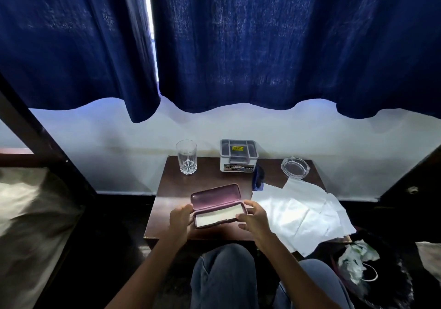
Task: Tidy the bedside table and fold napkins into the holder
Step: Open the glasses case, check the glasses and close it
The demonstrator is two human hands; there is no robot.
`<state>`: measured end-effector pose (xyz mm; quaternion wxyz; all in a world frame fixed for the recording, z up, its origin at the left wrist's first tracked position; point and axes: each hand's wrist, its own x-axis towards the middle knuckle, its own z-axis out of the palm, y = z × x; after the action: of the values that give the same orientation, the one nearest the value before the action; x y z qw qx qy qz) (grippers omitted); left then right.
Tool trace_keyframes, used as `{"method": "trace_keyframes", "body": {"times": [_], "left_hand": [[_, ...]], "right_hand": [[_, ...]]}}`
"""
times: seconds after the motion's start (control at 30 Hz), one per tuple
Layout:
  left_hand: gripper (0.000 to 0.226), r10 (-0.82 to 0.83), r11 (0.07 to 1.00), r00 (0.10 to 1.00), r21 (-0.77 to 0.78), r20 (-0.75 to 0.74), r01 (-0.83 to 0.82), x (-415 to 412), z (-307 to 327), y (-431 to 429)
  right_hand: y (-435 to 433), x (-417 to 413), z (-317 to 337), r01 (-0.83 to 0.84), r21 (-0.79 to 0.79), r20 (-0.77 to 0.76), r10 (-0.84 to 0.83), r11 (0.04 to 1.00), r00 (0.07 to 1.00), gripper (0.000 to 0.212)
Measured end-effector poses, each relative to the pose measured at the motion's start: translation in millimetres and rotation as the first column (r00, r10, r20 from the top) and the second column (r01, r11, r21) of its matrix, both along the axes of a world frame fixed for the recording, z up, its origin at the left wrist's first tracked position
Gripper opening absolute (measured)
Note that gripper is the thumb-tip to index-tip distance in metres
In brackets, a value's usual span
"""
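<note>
A maroon glasses case (216, 200) lies open near the front of the dark wooden bedside table (171, 194), its lid tilted back and a pale lining showing inside. My left hand (180, 220) grips the case's left end. My right hand (254, 218) holds its right end, thumb on the front rim. Several white napkins (303, 213) lie unfolded in a loose heap on the table's right side, hanging over the front edge. A grey napkin holder (238, 157) with a yellow sticker stands at the back, against the wall.
A clear drinking glass (186, 157) stands at the back left and a glass ashtray (295, 167) at the back right. A small blue object (259, 177) sits beside the holder. A bed (28, 213) lies to the left, a dark bag with crumpled paper (358, 263) at lower right.
</note>
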<state>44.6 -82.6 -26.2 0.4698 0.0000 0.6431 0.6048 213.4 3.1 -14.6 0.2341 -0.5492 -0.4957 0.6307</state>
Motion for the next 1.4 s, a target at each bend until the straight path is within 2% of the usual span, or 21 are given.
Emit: {"method": "trace_keyframes", "body": {"times": [0.1, 0.2, 0.43, 0.53, 0.7, 0.77, 0.87, 0.93, 1.0, 1.03, 1.13, 1.2, 1.3, 1.4], "left_hand": [[0.020, -0.111, 0.990, 0.985, -0.096, -0.130, 0.099, 1.1, -8.1, -5.1], [0.020, -0.130, 0.977, 0.963, -0.198, -0.234, 0.084, 2.0, -14.6, -5.7], [0.015, -0.268, 0.948, 0.936, -0.234, -0.227, 0.215, -1.4, -20.8, -6.5], [0.015, -0.285, 0.939, 0.934, -0.258, -0.215, 0.227, -2.4, -29.2, -4.8], [0.015, -0.233, 0.952, 0.935, -0.261, -0.267, 0.162, -4.3, -40.4, -3.1], [0.017, -0.226, 0.954, 0.936, -0.256, -0.271, 0.157, -4.0, -37.9, -2.9], [0.021, -0.185, 0.956, 0.934, -0.277, -0.306, 0.098, -3.5, -37.2, 0.2], [0.026, -0.198, 0.949, 0.895, -0.307, -0.400, 0.073, -4.6, -40.7, 2.4], [0.044, -0.191, 0.949, 0.858, -0.312, -0.476, 0.039, -4.0, -32.7, 6.4], [0.047, -0.180, 0.955, 0.845, -0.295, -0.504, 0.028, -2.2, -25.5, 8.8], [0.037, -0.219, 0.951, 0.782, -0.306, -0.584, 0.038, 4.9, -7.5, 16.3], [0.037, -0.232, 0.957, 0.754, -0.283, -0.614, 0.064, 5.9, -10.3, 19.9], [0.033, -0.209, 0.969, 0.762, -0.233, -0.613, 0.078, 4.6, -14.4, 22.6], [0.030, -0.178, 0.978, 0.757, -0.200, -0.629, 0.063, 7.0, -9.4, 25.5]], "right_hand": [[0.7, -7.1, -14.6, -0.042, 0.095, 0.145, 0.028, 0.995, 0.989, 0.032], [2.3, -13.3, -27.3, -0.140, 0.139, 0.254, 0.102, 0.980, 0.962, 0.024], [10.0, -19.2, -50.8, -0.318, 0.209, 0.437, 0.203, 0.925, 0.876, 0.006], [11.6, -18.1, -49.9, -0.343, 0.219, 0.456, 0.215, 0.913, 0.863, 0.030], [18.2, -16.4, -55.4, -0.434, 0.193, 0.543, 0.272, 0.880, 0.794, 0.025], [22.5, -15.6, -49.5, -0.390, 0.249, 0.554, 0.200, 0.886, 0.808, 0.007], [42.0, -16.3, -31.0, -0.174, 0.438, 0.492, -0.073, 0.882, 0.867, 0.019], [62.6, -17.5, -22.1, -0.148, 0.504, 0.500, -0.148, 0.851, 0.853, 0.019], [82.7, -17.1, -18.8, -0.259, 0.532, 0.591, -0.135, 0.806, 0.795, 0.023], [92.5, -15.7, -19.6, -0.366, 0.535, 0.670, -0.117, 0.761, 0.733, 0.027], [115.9, -11.7, -24.3, -0.707, 0.380, 0.899, -0.060, 0.597, 0.433, 0.035], [127.0, -10.7, -27.0, -0.817, 0.249, 0.960, -0.023, 0.520, 0.279, 0.032], [135.8, -10.2, -32.5, -0.882, 0.157, 0.985, -0.006, 0.445, 0.172, 0.033], [141.2, -10.1, -34.7, -0.908, 0.161, 0.987, -0.033, 0.387, 0.160, 0.029]]}}
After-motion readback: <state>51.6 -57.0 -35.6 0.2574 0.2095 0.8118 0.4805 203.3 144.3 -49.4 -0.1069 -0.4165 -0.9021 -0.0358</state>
